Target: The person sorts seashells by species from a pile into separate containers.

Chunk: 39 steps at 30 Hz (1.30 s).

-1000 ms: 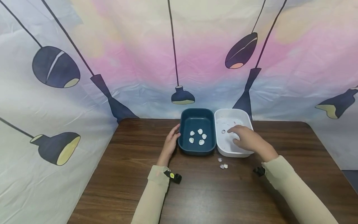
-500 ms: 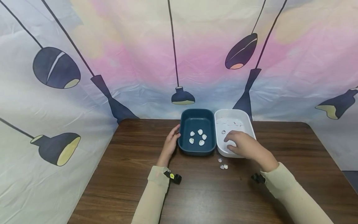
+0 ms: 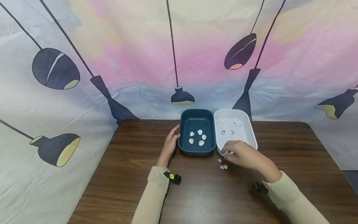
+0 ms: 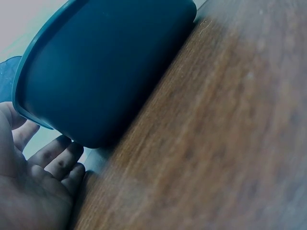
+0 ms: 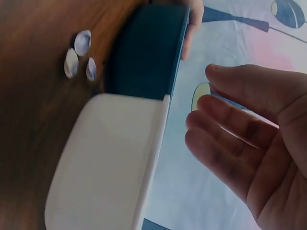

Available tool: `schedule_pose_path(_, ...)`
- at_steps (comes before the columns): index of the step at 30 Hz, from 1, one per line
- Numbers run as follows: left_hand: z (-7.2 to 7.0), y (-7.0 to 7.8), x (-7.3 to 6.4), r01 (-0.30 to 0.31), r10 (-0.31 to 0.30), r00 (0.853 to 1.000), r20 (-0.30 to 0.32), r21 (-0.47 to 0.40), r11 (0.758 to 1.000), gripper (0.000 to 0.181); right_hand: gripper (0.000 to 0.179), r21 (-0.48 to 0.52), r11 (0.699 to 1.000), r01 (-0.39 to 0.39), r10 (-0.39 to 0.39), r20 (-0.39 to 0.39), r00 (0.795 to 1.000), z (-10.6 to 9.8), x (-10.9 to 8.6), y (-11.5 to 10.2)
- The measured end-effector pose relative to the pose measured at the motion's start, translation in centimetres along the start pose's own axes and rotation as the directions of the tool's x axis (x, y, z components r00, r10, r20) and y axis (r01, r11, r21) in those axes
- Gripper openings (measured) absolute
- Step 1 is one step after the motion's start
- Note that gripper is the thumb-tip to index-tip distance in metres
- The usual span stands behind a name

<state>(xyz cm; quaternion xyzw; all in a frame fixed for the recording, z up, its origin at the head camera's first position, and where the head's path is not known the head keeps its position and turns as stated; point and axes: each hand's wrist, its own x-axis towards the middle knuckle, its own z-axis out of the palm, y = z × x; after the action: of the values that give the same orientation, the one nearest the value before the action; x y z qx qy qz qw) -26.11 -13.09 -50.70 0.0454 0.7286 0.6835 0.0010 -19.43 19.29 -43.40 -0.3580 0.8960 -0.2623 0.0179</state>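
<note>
My left hand (image 3: 169,144) rests against the left side of a dark teal tray (image 3: 183,119), its fingers touching the outer wall near the rim in the left wrist view. Several white seashells (image 3: 199,132) lie inside that tray. Directly to its right stands a white tray (image 3: 247,119) with two greyish-purple shells (image 3: 231,132) on its floor. Over the white tray's near edge hovers my right hand (image 3: 241,154); the right wrist view shows its fingers loosely bent and nothing between them. Three small shells (image 5: 82,43) lie on the table in front of the trays.
Both trays stand side by side near the back edge of a brown wooden table (image 3: 195,196). Behind it hangs a cloth (image 3: 139,68) printed with lamps. A black strap device (image 3: 174,178) sits on my left wrist.
My right hand has drawn back toward the white tray's near edge. A second shell now shows on that tray's floor, beside the first. The left hand keeps its place.
</note>
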Motion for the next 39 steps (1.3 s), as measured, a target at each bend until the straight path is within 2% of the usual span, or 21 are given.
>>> schedule_pose_path(4,0.0,0.1,-0.1,0.003,-0.003,1.0,0.004,-0.005,1.0,0.05,0.019,0.046,0.999,0.014,-0.015,0.028,0.999,0.5,-0.7,-0.2)
schedule_pose_path(9,0.0,0.0,0.0,-0.002,0.002,1.0,0.005,-0.01,1.0,0.05,0.019,0.047,0.999,-0.003,0.001,0.057,0.998,1.2,-1.5,-0.1)
schedule_pose_path(16,-0.4,-3.1,1.9,-0.011,0.011,1.0,-0.01,0.022,1.0,0.05,0.019,0.013,0.997,0.079,-0.079,0.059,0.995,2.4,-2.0,0.4)
schedule_pose_path(23,-0.3,-3.2,1.7,-0.008,0.009,1.0,-0.022,0.029,1.0,0.05,0.02,-0.108,0.992,0.067,-0.054,0.123,0.991,4.6,-1.7,0.1)
schedule_pose_path(27,-0.2,-3.3,1.5,-0.004,0.004,1.0,-0.027,0.026,1.0,0.05,0.023,-0.162,0.985,0.064,-0.043,0.13,0.991,5.5,-1.6,0.0)
schedule_pose_path(34,-0.1,-3.3,1.6,-0.012,0.013,1.0,-0.026,0.021,1.0,0.05,0.028,-0.165,0.982,0.094,-0.077,0.106,0.991,6.1,-1.0,0.7)
schedule_pose_path(39,-0.3,-3.5,1.6,-0.006,0.007,1.0,-0.026,0.027,1.0,0.05,0.026,-0.161,0.984,0.081,-0.064,0.108,0.992,6.1,-0.6,0.8)
